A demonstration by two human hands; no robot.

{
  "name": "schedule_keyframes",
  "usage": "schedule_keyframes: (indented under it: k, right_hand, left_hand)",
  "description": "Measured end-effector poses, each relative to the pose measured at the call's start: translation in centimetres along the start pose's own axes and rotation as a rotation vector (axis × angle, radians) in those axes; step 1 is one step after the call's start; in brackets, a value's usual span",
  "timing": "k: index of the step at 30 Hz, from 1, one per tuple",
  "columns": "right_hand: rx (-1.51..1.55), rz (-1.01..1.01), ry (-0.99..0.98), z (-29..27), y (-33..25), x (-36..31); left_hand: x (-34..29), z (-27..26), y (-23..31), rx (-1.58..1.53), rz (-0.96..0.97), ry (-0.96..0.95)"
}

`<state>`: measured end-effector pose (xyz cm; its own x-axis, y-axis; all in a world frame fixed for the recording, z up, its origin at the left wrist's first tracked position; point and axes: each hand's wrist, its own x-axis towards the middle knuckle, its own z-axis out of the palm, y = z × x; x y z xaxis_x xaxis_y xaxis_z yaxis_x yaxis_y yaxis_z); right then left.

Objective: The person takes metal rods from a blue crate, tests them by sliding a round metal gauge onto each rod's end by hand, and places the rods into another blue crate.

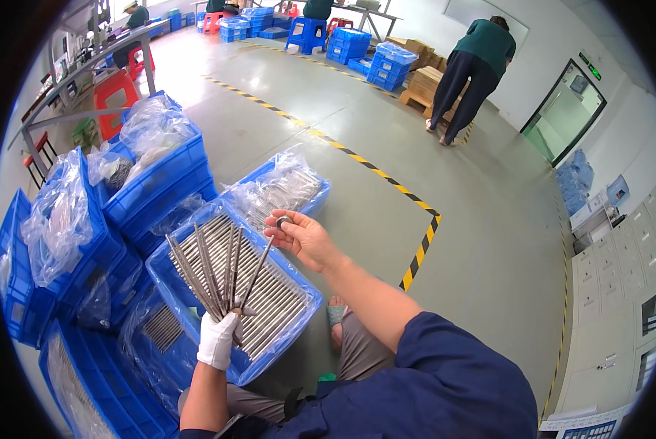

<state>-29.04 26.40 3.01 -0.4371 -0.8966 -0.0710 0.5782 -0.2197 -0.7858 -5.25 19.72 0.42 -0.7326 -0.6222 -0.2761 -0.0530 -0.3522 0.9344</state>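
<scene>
My left hand (pixel 216 341), in a white glove, is closed round the lower ends of several slim metal rods (pixel 203 282) that fan out upward. My bare right hand (pixel 309 243) pinches a small round metal piece, ring-like in look (pixel 284 220), between thumb and fingers. Close below that piece is the upper tip of the rightmost rod; whether they touch I cannot tell. Under both hands sits a blue plastic crate (pixel 275 356), lined with clear plastic. Rows of similar metal rods (pixel 278 306) lie side by side in it.
Another blue crate (pixel 319 202) with plastic-wrapped metal parts adjoins the far side. Stacked blue crates (pixel 156 170) stand to the left, beside a red stool (pixel 114 99). Yellow-black tape (pixel 372 167) marks the floor. A person (pixel 474 69) bends over cartons farther off.
</scene>
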Motion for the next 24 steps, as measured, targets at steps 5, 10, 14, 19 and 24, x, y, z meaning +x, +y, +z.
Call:
schedule_keyframes:
  k: [5, 10, 14, 19, 24]
  right_hand:
    - [0.019, 0.044, -0.102, 0.5, -0.6, -0.5]
    - [-0.035, 0.058, -0.143, 0.3, -0.5, -0.7]
    - [-0.065, 0.081, -0.167, 0.8, -0.2, -0.9]
    - [-0.229, -0.042, -0.119, 1.0, 0.3, -1.0]
    - [-0.588, -0.27, -0.082, 1.2, 1.0, -1.5]
  left_hand:
    - [0.0, 0.7, -0.1, -0.035, 0.008, 0.044]
    - [0.1, 1.3, 0.2, -0.034, -0.032, 0.032]
    - [0.1, 0.7, -0.2, -0.034, -0.011, 0.037]
    - [0.2, 0.8, -0.2, -0.063, -0.029, 0.009]
    - [0.0, 0.9, -0.1, -0.042, -0.059, 0.032]
